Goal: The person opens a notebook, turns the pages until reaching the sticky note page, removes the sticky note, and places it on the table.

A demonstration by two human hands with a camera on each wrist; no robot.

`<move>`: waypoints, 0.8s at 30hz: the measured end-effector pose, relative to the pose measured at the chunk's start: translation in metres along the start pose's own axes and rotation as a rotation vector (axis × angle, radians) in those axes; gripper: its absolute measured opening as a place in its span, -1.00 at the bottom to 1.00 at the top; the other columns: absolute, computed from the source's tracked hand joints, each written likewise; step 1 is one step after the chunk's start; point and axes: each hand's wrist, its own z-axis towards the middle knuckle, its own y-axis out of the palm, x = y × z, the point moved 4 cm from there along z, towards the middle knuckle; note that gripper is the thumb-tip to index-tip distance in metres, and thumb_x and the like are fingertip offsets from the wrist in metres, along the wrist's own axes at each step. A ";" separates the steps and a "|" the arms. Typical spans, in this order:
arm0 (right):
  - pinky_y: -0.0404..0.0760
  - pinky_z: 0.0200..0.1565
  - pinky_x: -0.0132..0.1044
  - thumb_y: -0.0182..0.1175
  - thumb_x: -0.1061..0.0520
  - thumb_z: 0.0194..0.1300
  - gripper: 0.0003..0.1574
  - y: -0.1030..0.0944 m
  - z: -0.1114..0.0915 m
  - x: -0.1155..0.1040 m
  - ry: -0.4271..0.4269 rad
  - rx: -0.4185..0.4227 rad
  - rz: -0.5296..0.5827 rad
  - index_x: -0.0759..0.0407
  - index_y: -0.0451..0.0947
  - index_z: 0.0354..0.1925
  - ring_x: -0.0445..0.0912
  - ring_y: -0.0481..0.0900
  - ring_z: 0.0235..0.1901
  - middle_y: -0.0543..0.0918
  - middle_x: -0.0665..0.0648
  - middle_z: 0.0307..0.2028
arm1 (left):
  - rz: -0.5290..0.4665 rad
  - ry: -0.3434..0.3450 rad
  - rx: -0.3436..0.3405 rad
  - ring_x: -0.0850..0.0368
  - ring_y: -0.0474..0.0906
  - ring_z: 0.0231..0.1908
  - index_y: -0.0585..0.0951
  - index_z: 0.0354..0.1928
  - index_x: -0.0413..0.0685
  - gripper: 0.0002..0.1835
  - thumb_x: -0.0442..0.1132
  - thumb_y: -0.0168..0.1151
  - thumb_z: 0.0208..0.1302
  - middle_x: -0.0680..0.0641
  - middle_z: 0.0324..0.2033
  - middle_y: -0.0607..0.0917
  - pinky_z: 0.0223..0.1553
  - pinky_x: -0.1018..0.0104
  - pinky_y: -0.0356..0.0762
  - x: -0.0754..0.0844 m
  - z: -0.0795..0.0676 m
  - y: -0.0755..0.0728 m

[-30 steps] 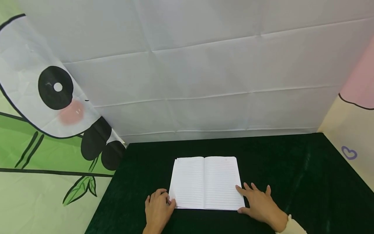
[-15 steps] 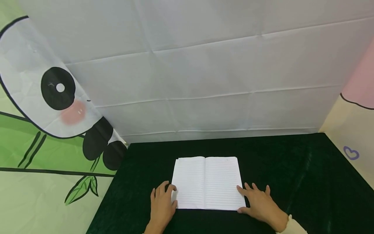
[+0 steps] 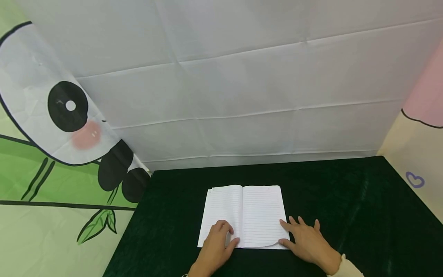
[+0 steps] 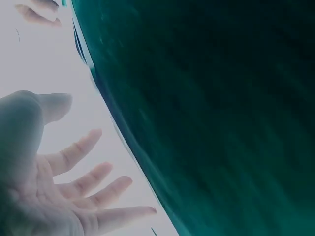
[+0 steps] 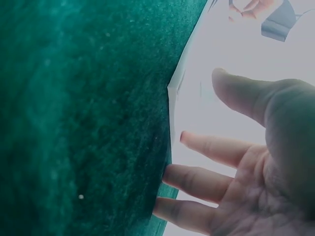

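Note:
An open notebook [image 3: 221, 204] with white lined pages lies on the dark green cloth. My left hand [image 3: 212, 248] is over the lower part of its left page, fingers loosely bent, thumb near the centre fold. In the left wrist view the fingers of this left hand [image 4: 74, 187] spread apart with nothing between them. At the notebook's lower right edge rests my right hand [image 3: 306, 240], fingers spread, index fingertip and thumb on the right page. The page's bottom corner is slightly raised beside that thumb. The right wrist view shows the right hand's straight fingers [image 5: 206, 147] along the notebook's edge.
Green cloth [image 3: 332, 192] covers the table around the notebook. White fabric [image 3: 242, 88] hangs behind it. A printed curtain [image 3: 62, 184] with a cartoon face stands on the left, and a cream and pink one [image 3: 418, 161] on the right.
My left hand has moved rightward from the notebook's left edge onto the left page. The right page's lower corner has lifted by the right thumb. The right hand has hardly moved.

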 end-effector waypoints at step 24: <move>0.06 0.22 0.68 0.23 -0.37 0.27 -0.28 0.000 0.001 -0.004 0.001 0.059 -0.020 -0.01 0.61 0.23 0.45 0.47 0.27 0.59 0.36 0.26 | -0.092 0.052 -0.188 -0.24 0.25 0.44 0.50 -0.31 0.23 -0.71 -0.02 0.49 0.15 -0.14 0.46 0.29 0.27 -0.53 0.28 0.039 0.011 0.018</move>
